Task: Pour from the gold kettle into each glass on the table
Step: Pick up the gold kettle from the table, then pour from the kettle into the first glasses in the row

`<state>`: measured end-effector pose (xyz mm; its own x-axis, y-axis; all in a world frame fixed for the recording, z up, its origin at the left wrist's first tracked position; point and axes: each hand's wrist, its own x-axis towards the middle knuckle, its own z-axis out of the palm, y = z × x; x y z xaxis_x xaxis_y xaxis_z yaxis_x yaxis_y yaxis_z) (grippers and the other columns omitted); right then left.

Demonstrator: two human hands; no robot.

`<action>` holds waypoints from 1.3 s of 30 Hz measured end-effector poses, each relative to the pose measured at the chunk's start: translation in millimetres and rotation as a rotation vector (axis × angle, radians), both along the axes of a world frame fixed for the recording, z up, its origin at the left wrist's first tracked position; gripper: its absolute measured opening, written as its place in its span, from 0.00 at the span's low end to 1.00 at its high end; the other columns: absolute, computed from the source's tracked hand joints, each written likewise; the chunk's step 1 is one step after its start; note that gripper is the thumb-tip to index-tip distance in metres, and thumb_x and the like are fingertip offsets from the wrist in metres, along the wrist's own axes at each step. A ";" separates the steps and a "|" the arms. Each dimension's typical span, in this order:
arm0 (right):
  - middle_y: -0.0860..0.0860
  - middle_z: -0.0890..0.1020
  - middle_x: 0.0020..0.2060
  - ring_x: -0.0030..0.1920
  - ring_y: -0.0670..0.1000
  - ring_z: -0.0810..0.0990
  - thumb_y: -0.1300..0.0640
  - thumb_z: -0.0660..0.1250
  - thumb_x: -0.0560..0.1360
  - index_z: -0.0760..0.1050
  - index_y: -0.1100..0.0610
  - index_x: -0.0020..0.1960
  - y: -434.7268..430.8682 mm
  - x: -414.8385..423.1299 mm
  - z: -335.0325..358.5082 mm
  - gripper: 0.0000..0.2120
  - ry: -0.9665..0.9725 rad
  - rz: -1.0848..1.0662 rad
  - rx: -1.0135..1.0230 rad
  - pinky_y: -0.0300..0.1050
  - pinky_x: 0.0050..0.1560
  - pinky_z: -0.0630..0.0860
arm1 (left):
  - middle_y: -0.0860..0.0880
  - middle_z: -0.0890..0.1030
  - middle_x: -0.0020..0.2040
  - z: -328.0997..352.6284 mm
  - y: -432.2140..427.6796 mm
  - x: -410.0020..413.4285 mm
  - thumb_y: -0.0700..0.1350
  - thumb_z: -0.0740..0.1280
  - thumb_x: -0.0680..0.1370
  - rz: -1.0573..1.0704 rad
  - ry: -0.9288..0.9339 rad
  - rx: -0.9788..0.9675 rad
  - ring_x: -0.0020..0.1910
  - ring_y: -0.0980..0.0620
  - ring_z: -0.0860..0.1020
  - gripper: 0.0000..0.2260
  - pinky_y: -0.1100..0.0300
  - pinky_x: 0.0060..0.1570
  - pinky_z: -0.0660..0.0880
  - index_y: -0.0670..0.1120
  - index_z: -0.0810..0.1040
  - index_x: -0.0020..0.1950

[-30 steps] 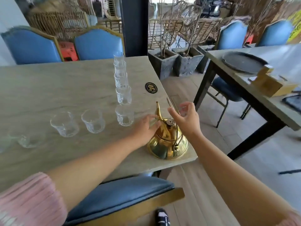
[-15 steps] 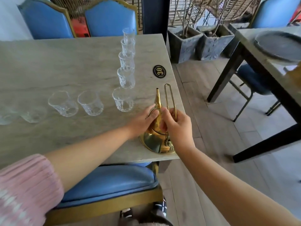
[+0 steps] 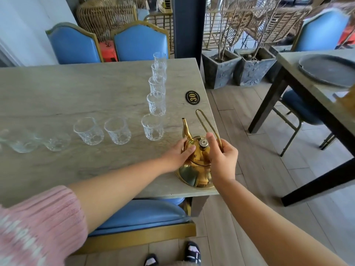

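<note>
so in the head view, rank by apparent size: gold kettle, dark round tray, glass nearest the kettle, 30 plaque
gold kettle and dark round tray: close, unsure; the kettle is nearer, the tray cut off by the frame
glass nearest the kettle
30 plaque

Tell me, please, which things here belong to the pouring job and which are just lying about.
For the job: gold kettle, gripped by left hand and right hand; glasses in two rows on the table.

Lying about: number plaque, blue chairs, stone planters, dark tray.
</note>
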<state>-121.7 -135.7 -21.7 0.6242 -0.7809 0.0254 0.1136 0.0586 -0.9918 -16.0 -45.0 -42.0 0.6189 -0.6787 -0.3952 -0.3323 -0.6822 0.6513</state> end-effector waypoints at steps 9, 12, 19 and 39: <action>0.45 0.64 0.20 0.23 0.44 0.61 0.52 0.69 0.74 0.70 0.66 0.31 -21.4 3.5 3.7 0.20 0.005 0.094 -0.041 0.39 0.27 0.63 | 0.48 0.53 0.79 11.4 5.7 -2.0 0.64 0.54 0.78 -0.095 -0.059 0.041 0.77 0.46 0.55 0.36 0.49 0.75 0.55 0.47 0.46 0.79; 0.45 0.64 0.20 0.23 0.44 0.61 0.52 0.69 0.74 0.69 0.62 0.32 -29.7 6.9 19.1 0.19 0.009 0.151 -0.072 0.38 0.27 0.63 | 0.47 0.57 0.78 14.9 11.0 -4.3 0.65 0.57 0.76 -0.102 -0.065 -0.020 0.75 0.46 0.61 0.40 0.48 0.73 0.60 0.47 0.44 0.79; 0.45 0.62 0.20 0.24 0.46 0.59 0.48 0.71 0.70 0.68 0.61 0.31 -41.2 23.1 52.1 0.20 -0.010 0.248 -0.148 0.41 0.26 0.59 | 0.50 0.49 0.80 28.4 25.4 -7.5 0.61 0.61 0.77 -0.188 -0.089 -0.173 0.77 0.52 0.55 0.40 0.57 0.74 0.54 0.54 0.37 0.78; 0.48 0.63 0.21 0.22 0.44 0.60 0.49 0.71 0.71 0.73 0.73 0.37 -23.9 95.8 87.9 0.24 0.212 0.319 -0.462 0.37 0.24 0.59 | 0.58 0.42 0.79 35.4 51.9 21.8 0.61 0.60 0.78 -0.197 -0.008 -0.227 0.77 0.58 0.47 0.36 0.58 0.73 0.49 0.67 0.35 0.74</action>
